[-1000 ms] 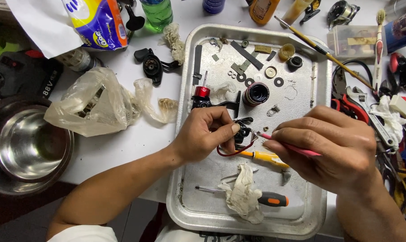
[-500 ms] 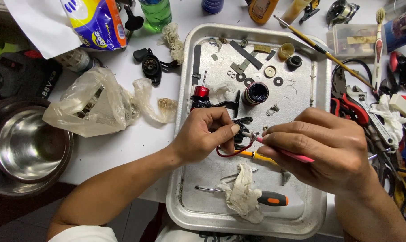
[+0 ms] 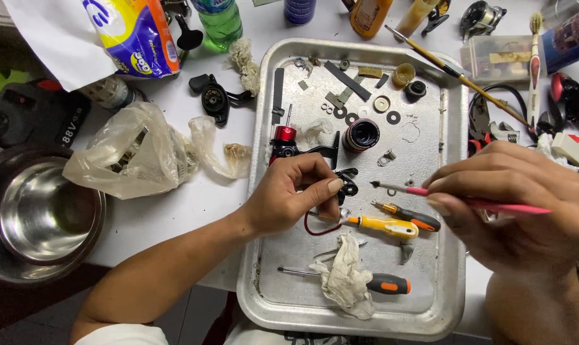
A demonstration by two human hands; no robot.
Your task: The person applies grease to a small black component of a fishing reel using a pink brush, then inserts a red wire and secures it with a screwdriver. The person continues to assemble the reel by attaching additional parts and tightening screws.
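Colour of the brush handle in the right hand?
Pink, clearest in the head view: brush, right hand.

Wipes pack [image 3: 135, 35]: your far left; soft, yellow, blue.
Plastic bag [image 3: 133, 153]: below it; clear, crumpled.

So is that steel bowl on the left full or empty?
Empty. The steel bowl stands upright at the table's left edge, and its shiny bare inside shows only reflections, with no liquid or parts in it.
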